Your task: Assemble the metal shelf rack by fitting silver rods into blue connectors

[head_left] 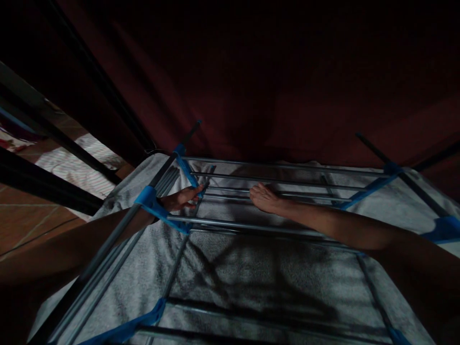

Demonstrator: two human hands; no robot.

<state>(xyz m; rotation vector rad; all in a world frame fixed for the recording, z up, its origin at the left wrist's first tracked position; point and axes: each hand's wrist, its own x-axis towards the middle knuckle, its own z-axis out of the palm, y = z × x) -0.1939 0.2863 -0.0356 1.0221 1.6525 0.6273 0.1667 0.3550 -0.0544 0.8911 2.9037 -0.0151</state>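
Observation:
A rack of grey metal rods (pixel 266 223) joined by blue plastic brackets stands on a pale towel-like cloth. My left hand (pixel 181 198) reaches in between the side bars at the left. Its thumb and fingers close about the lower end of the far-left blue bracket (pixel 187 172), where thin rods meet it. My right hand (pixel 264 197) is wrapped round a thin metal rod (pixel 230 189) near the middle of the rack's far side, and its fingertips are partly hidden. Other rods run level on either side of it.
A dark red curtain or fabric wall (pixel 258 115) hangs just behind the rack. Dark frame posts (pixel 50 179) slant across the left side. Beyond them lie a striped cloth (pixel 82 165) and brown floor tiles (pixel 32 225). More blue brackets (pixel 143 321) sit low in front.

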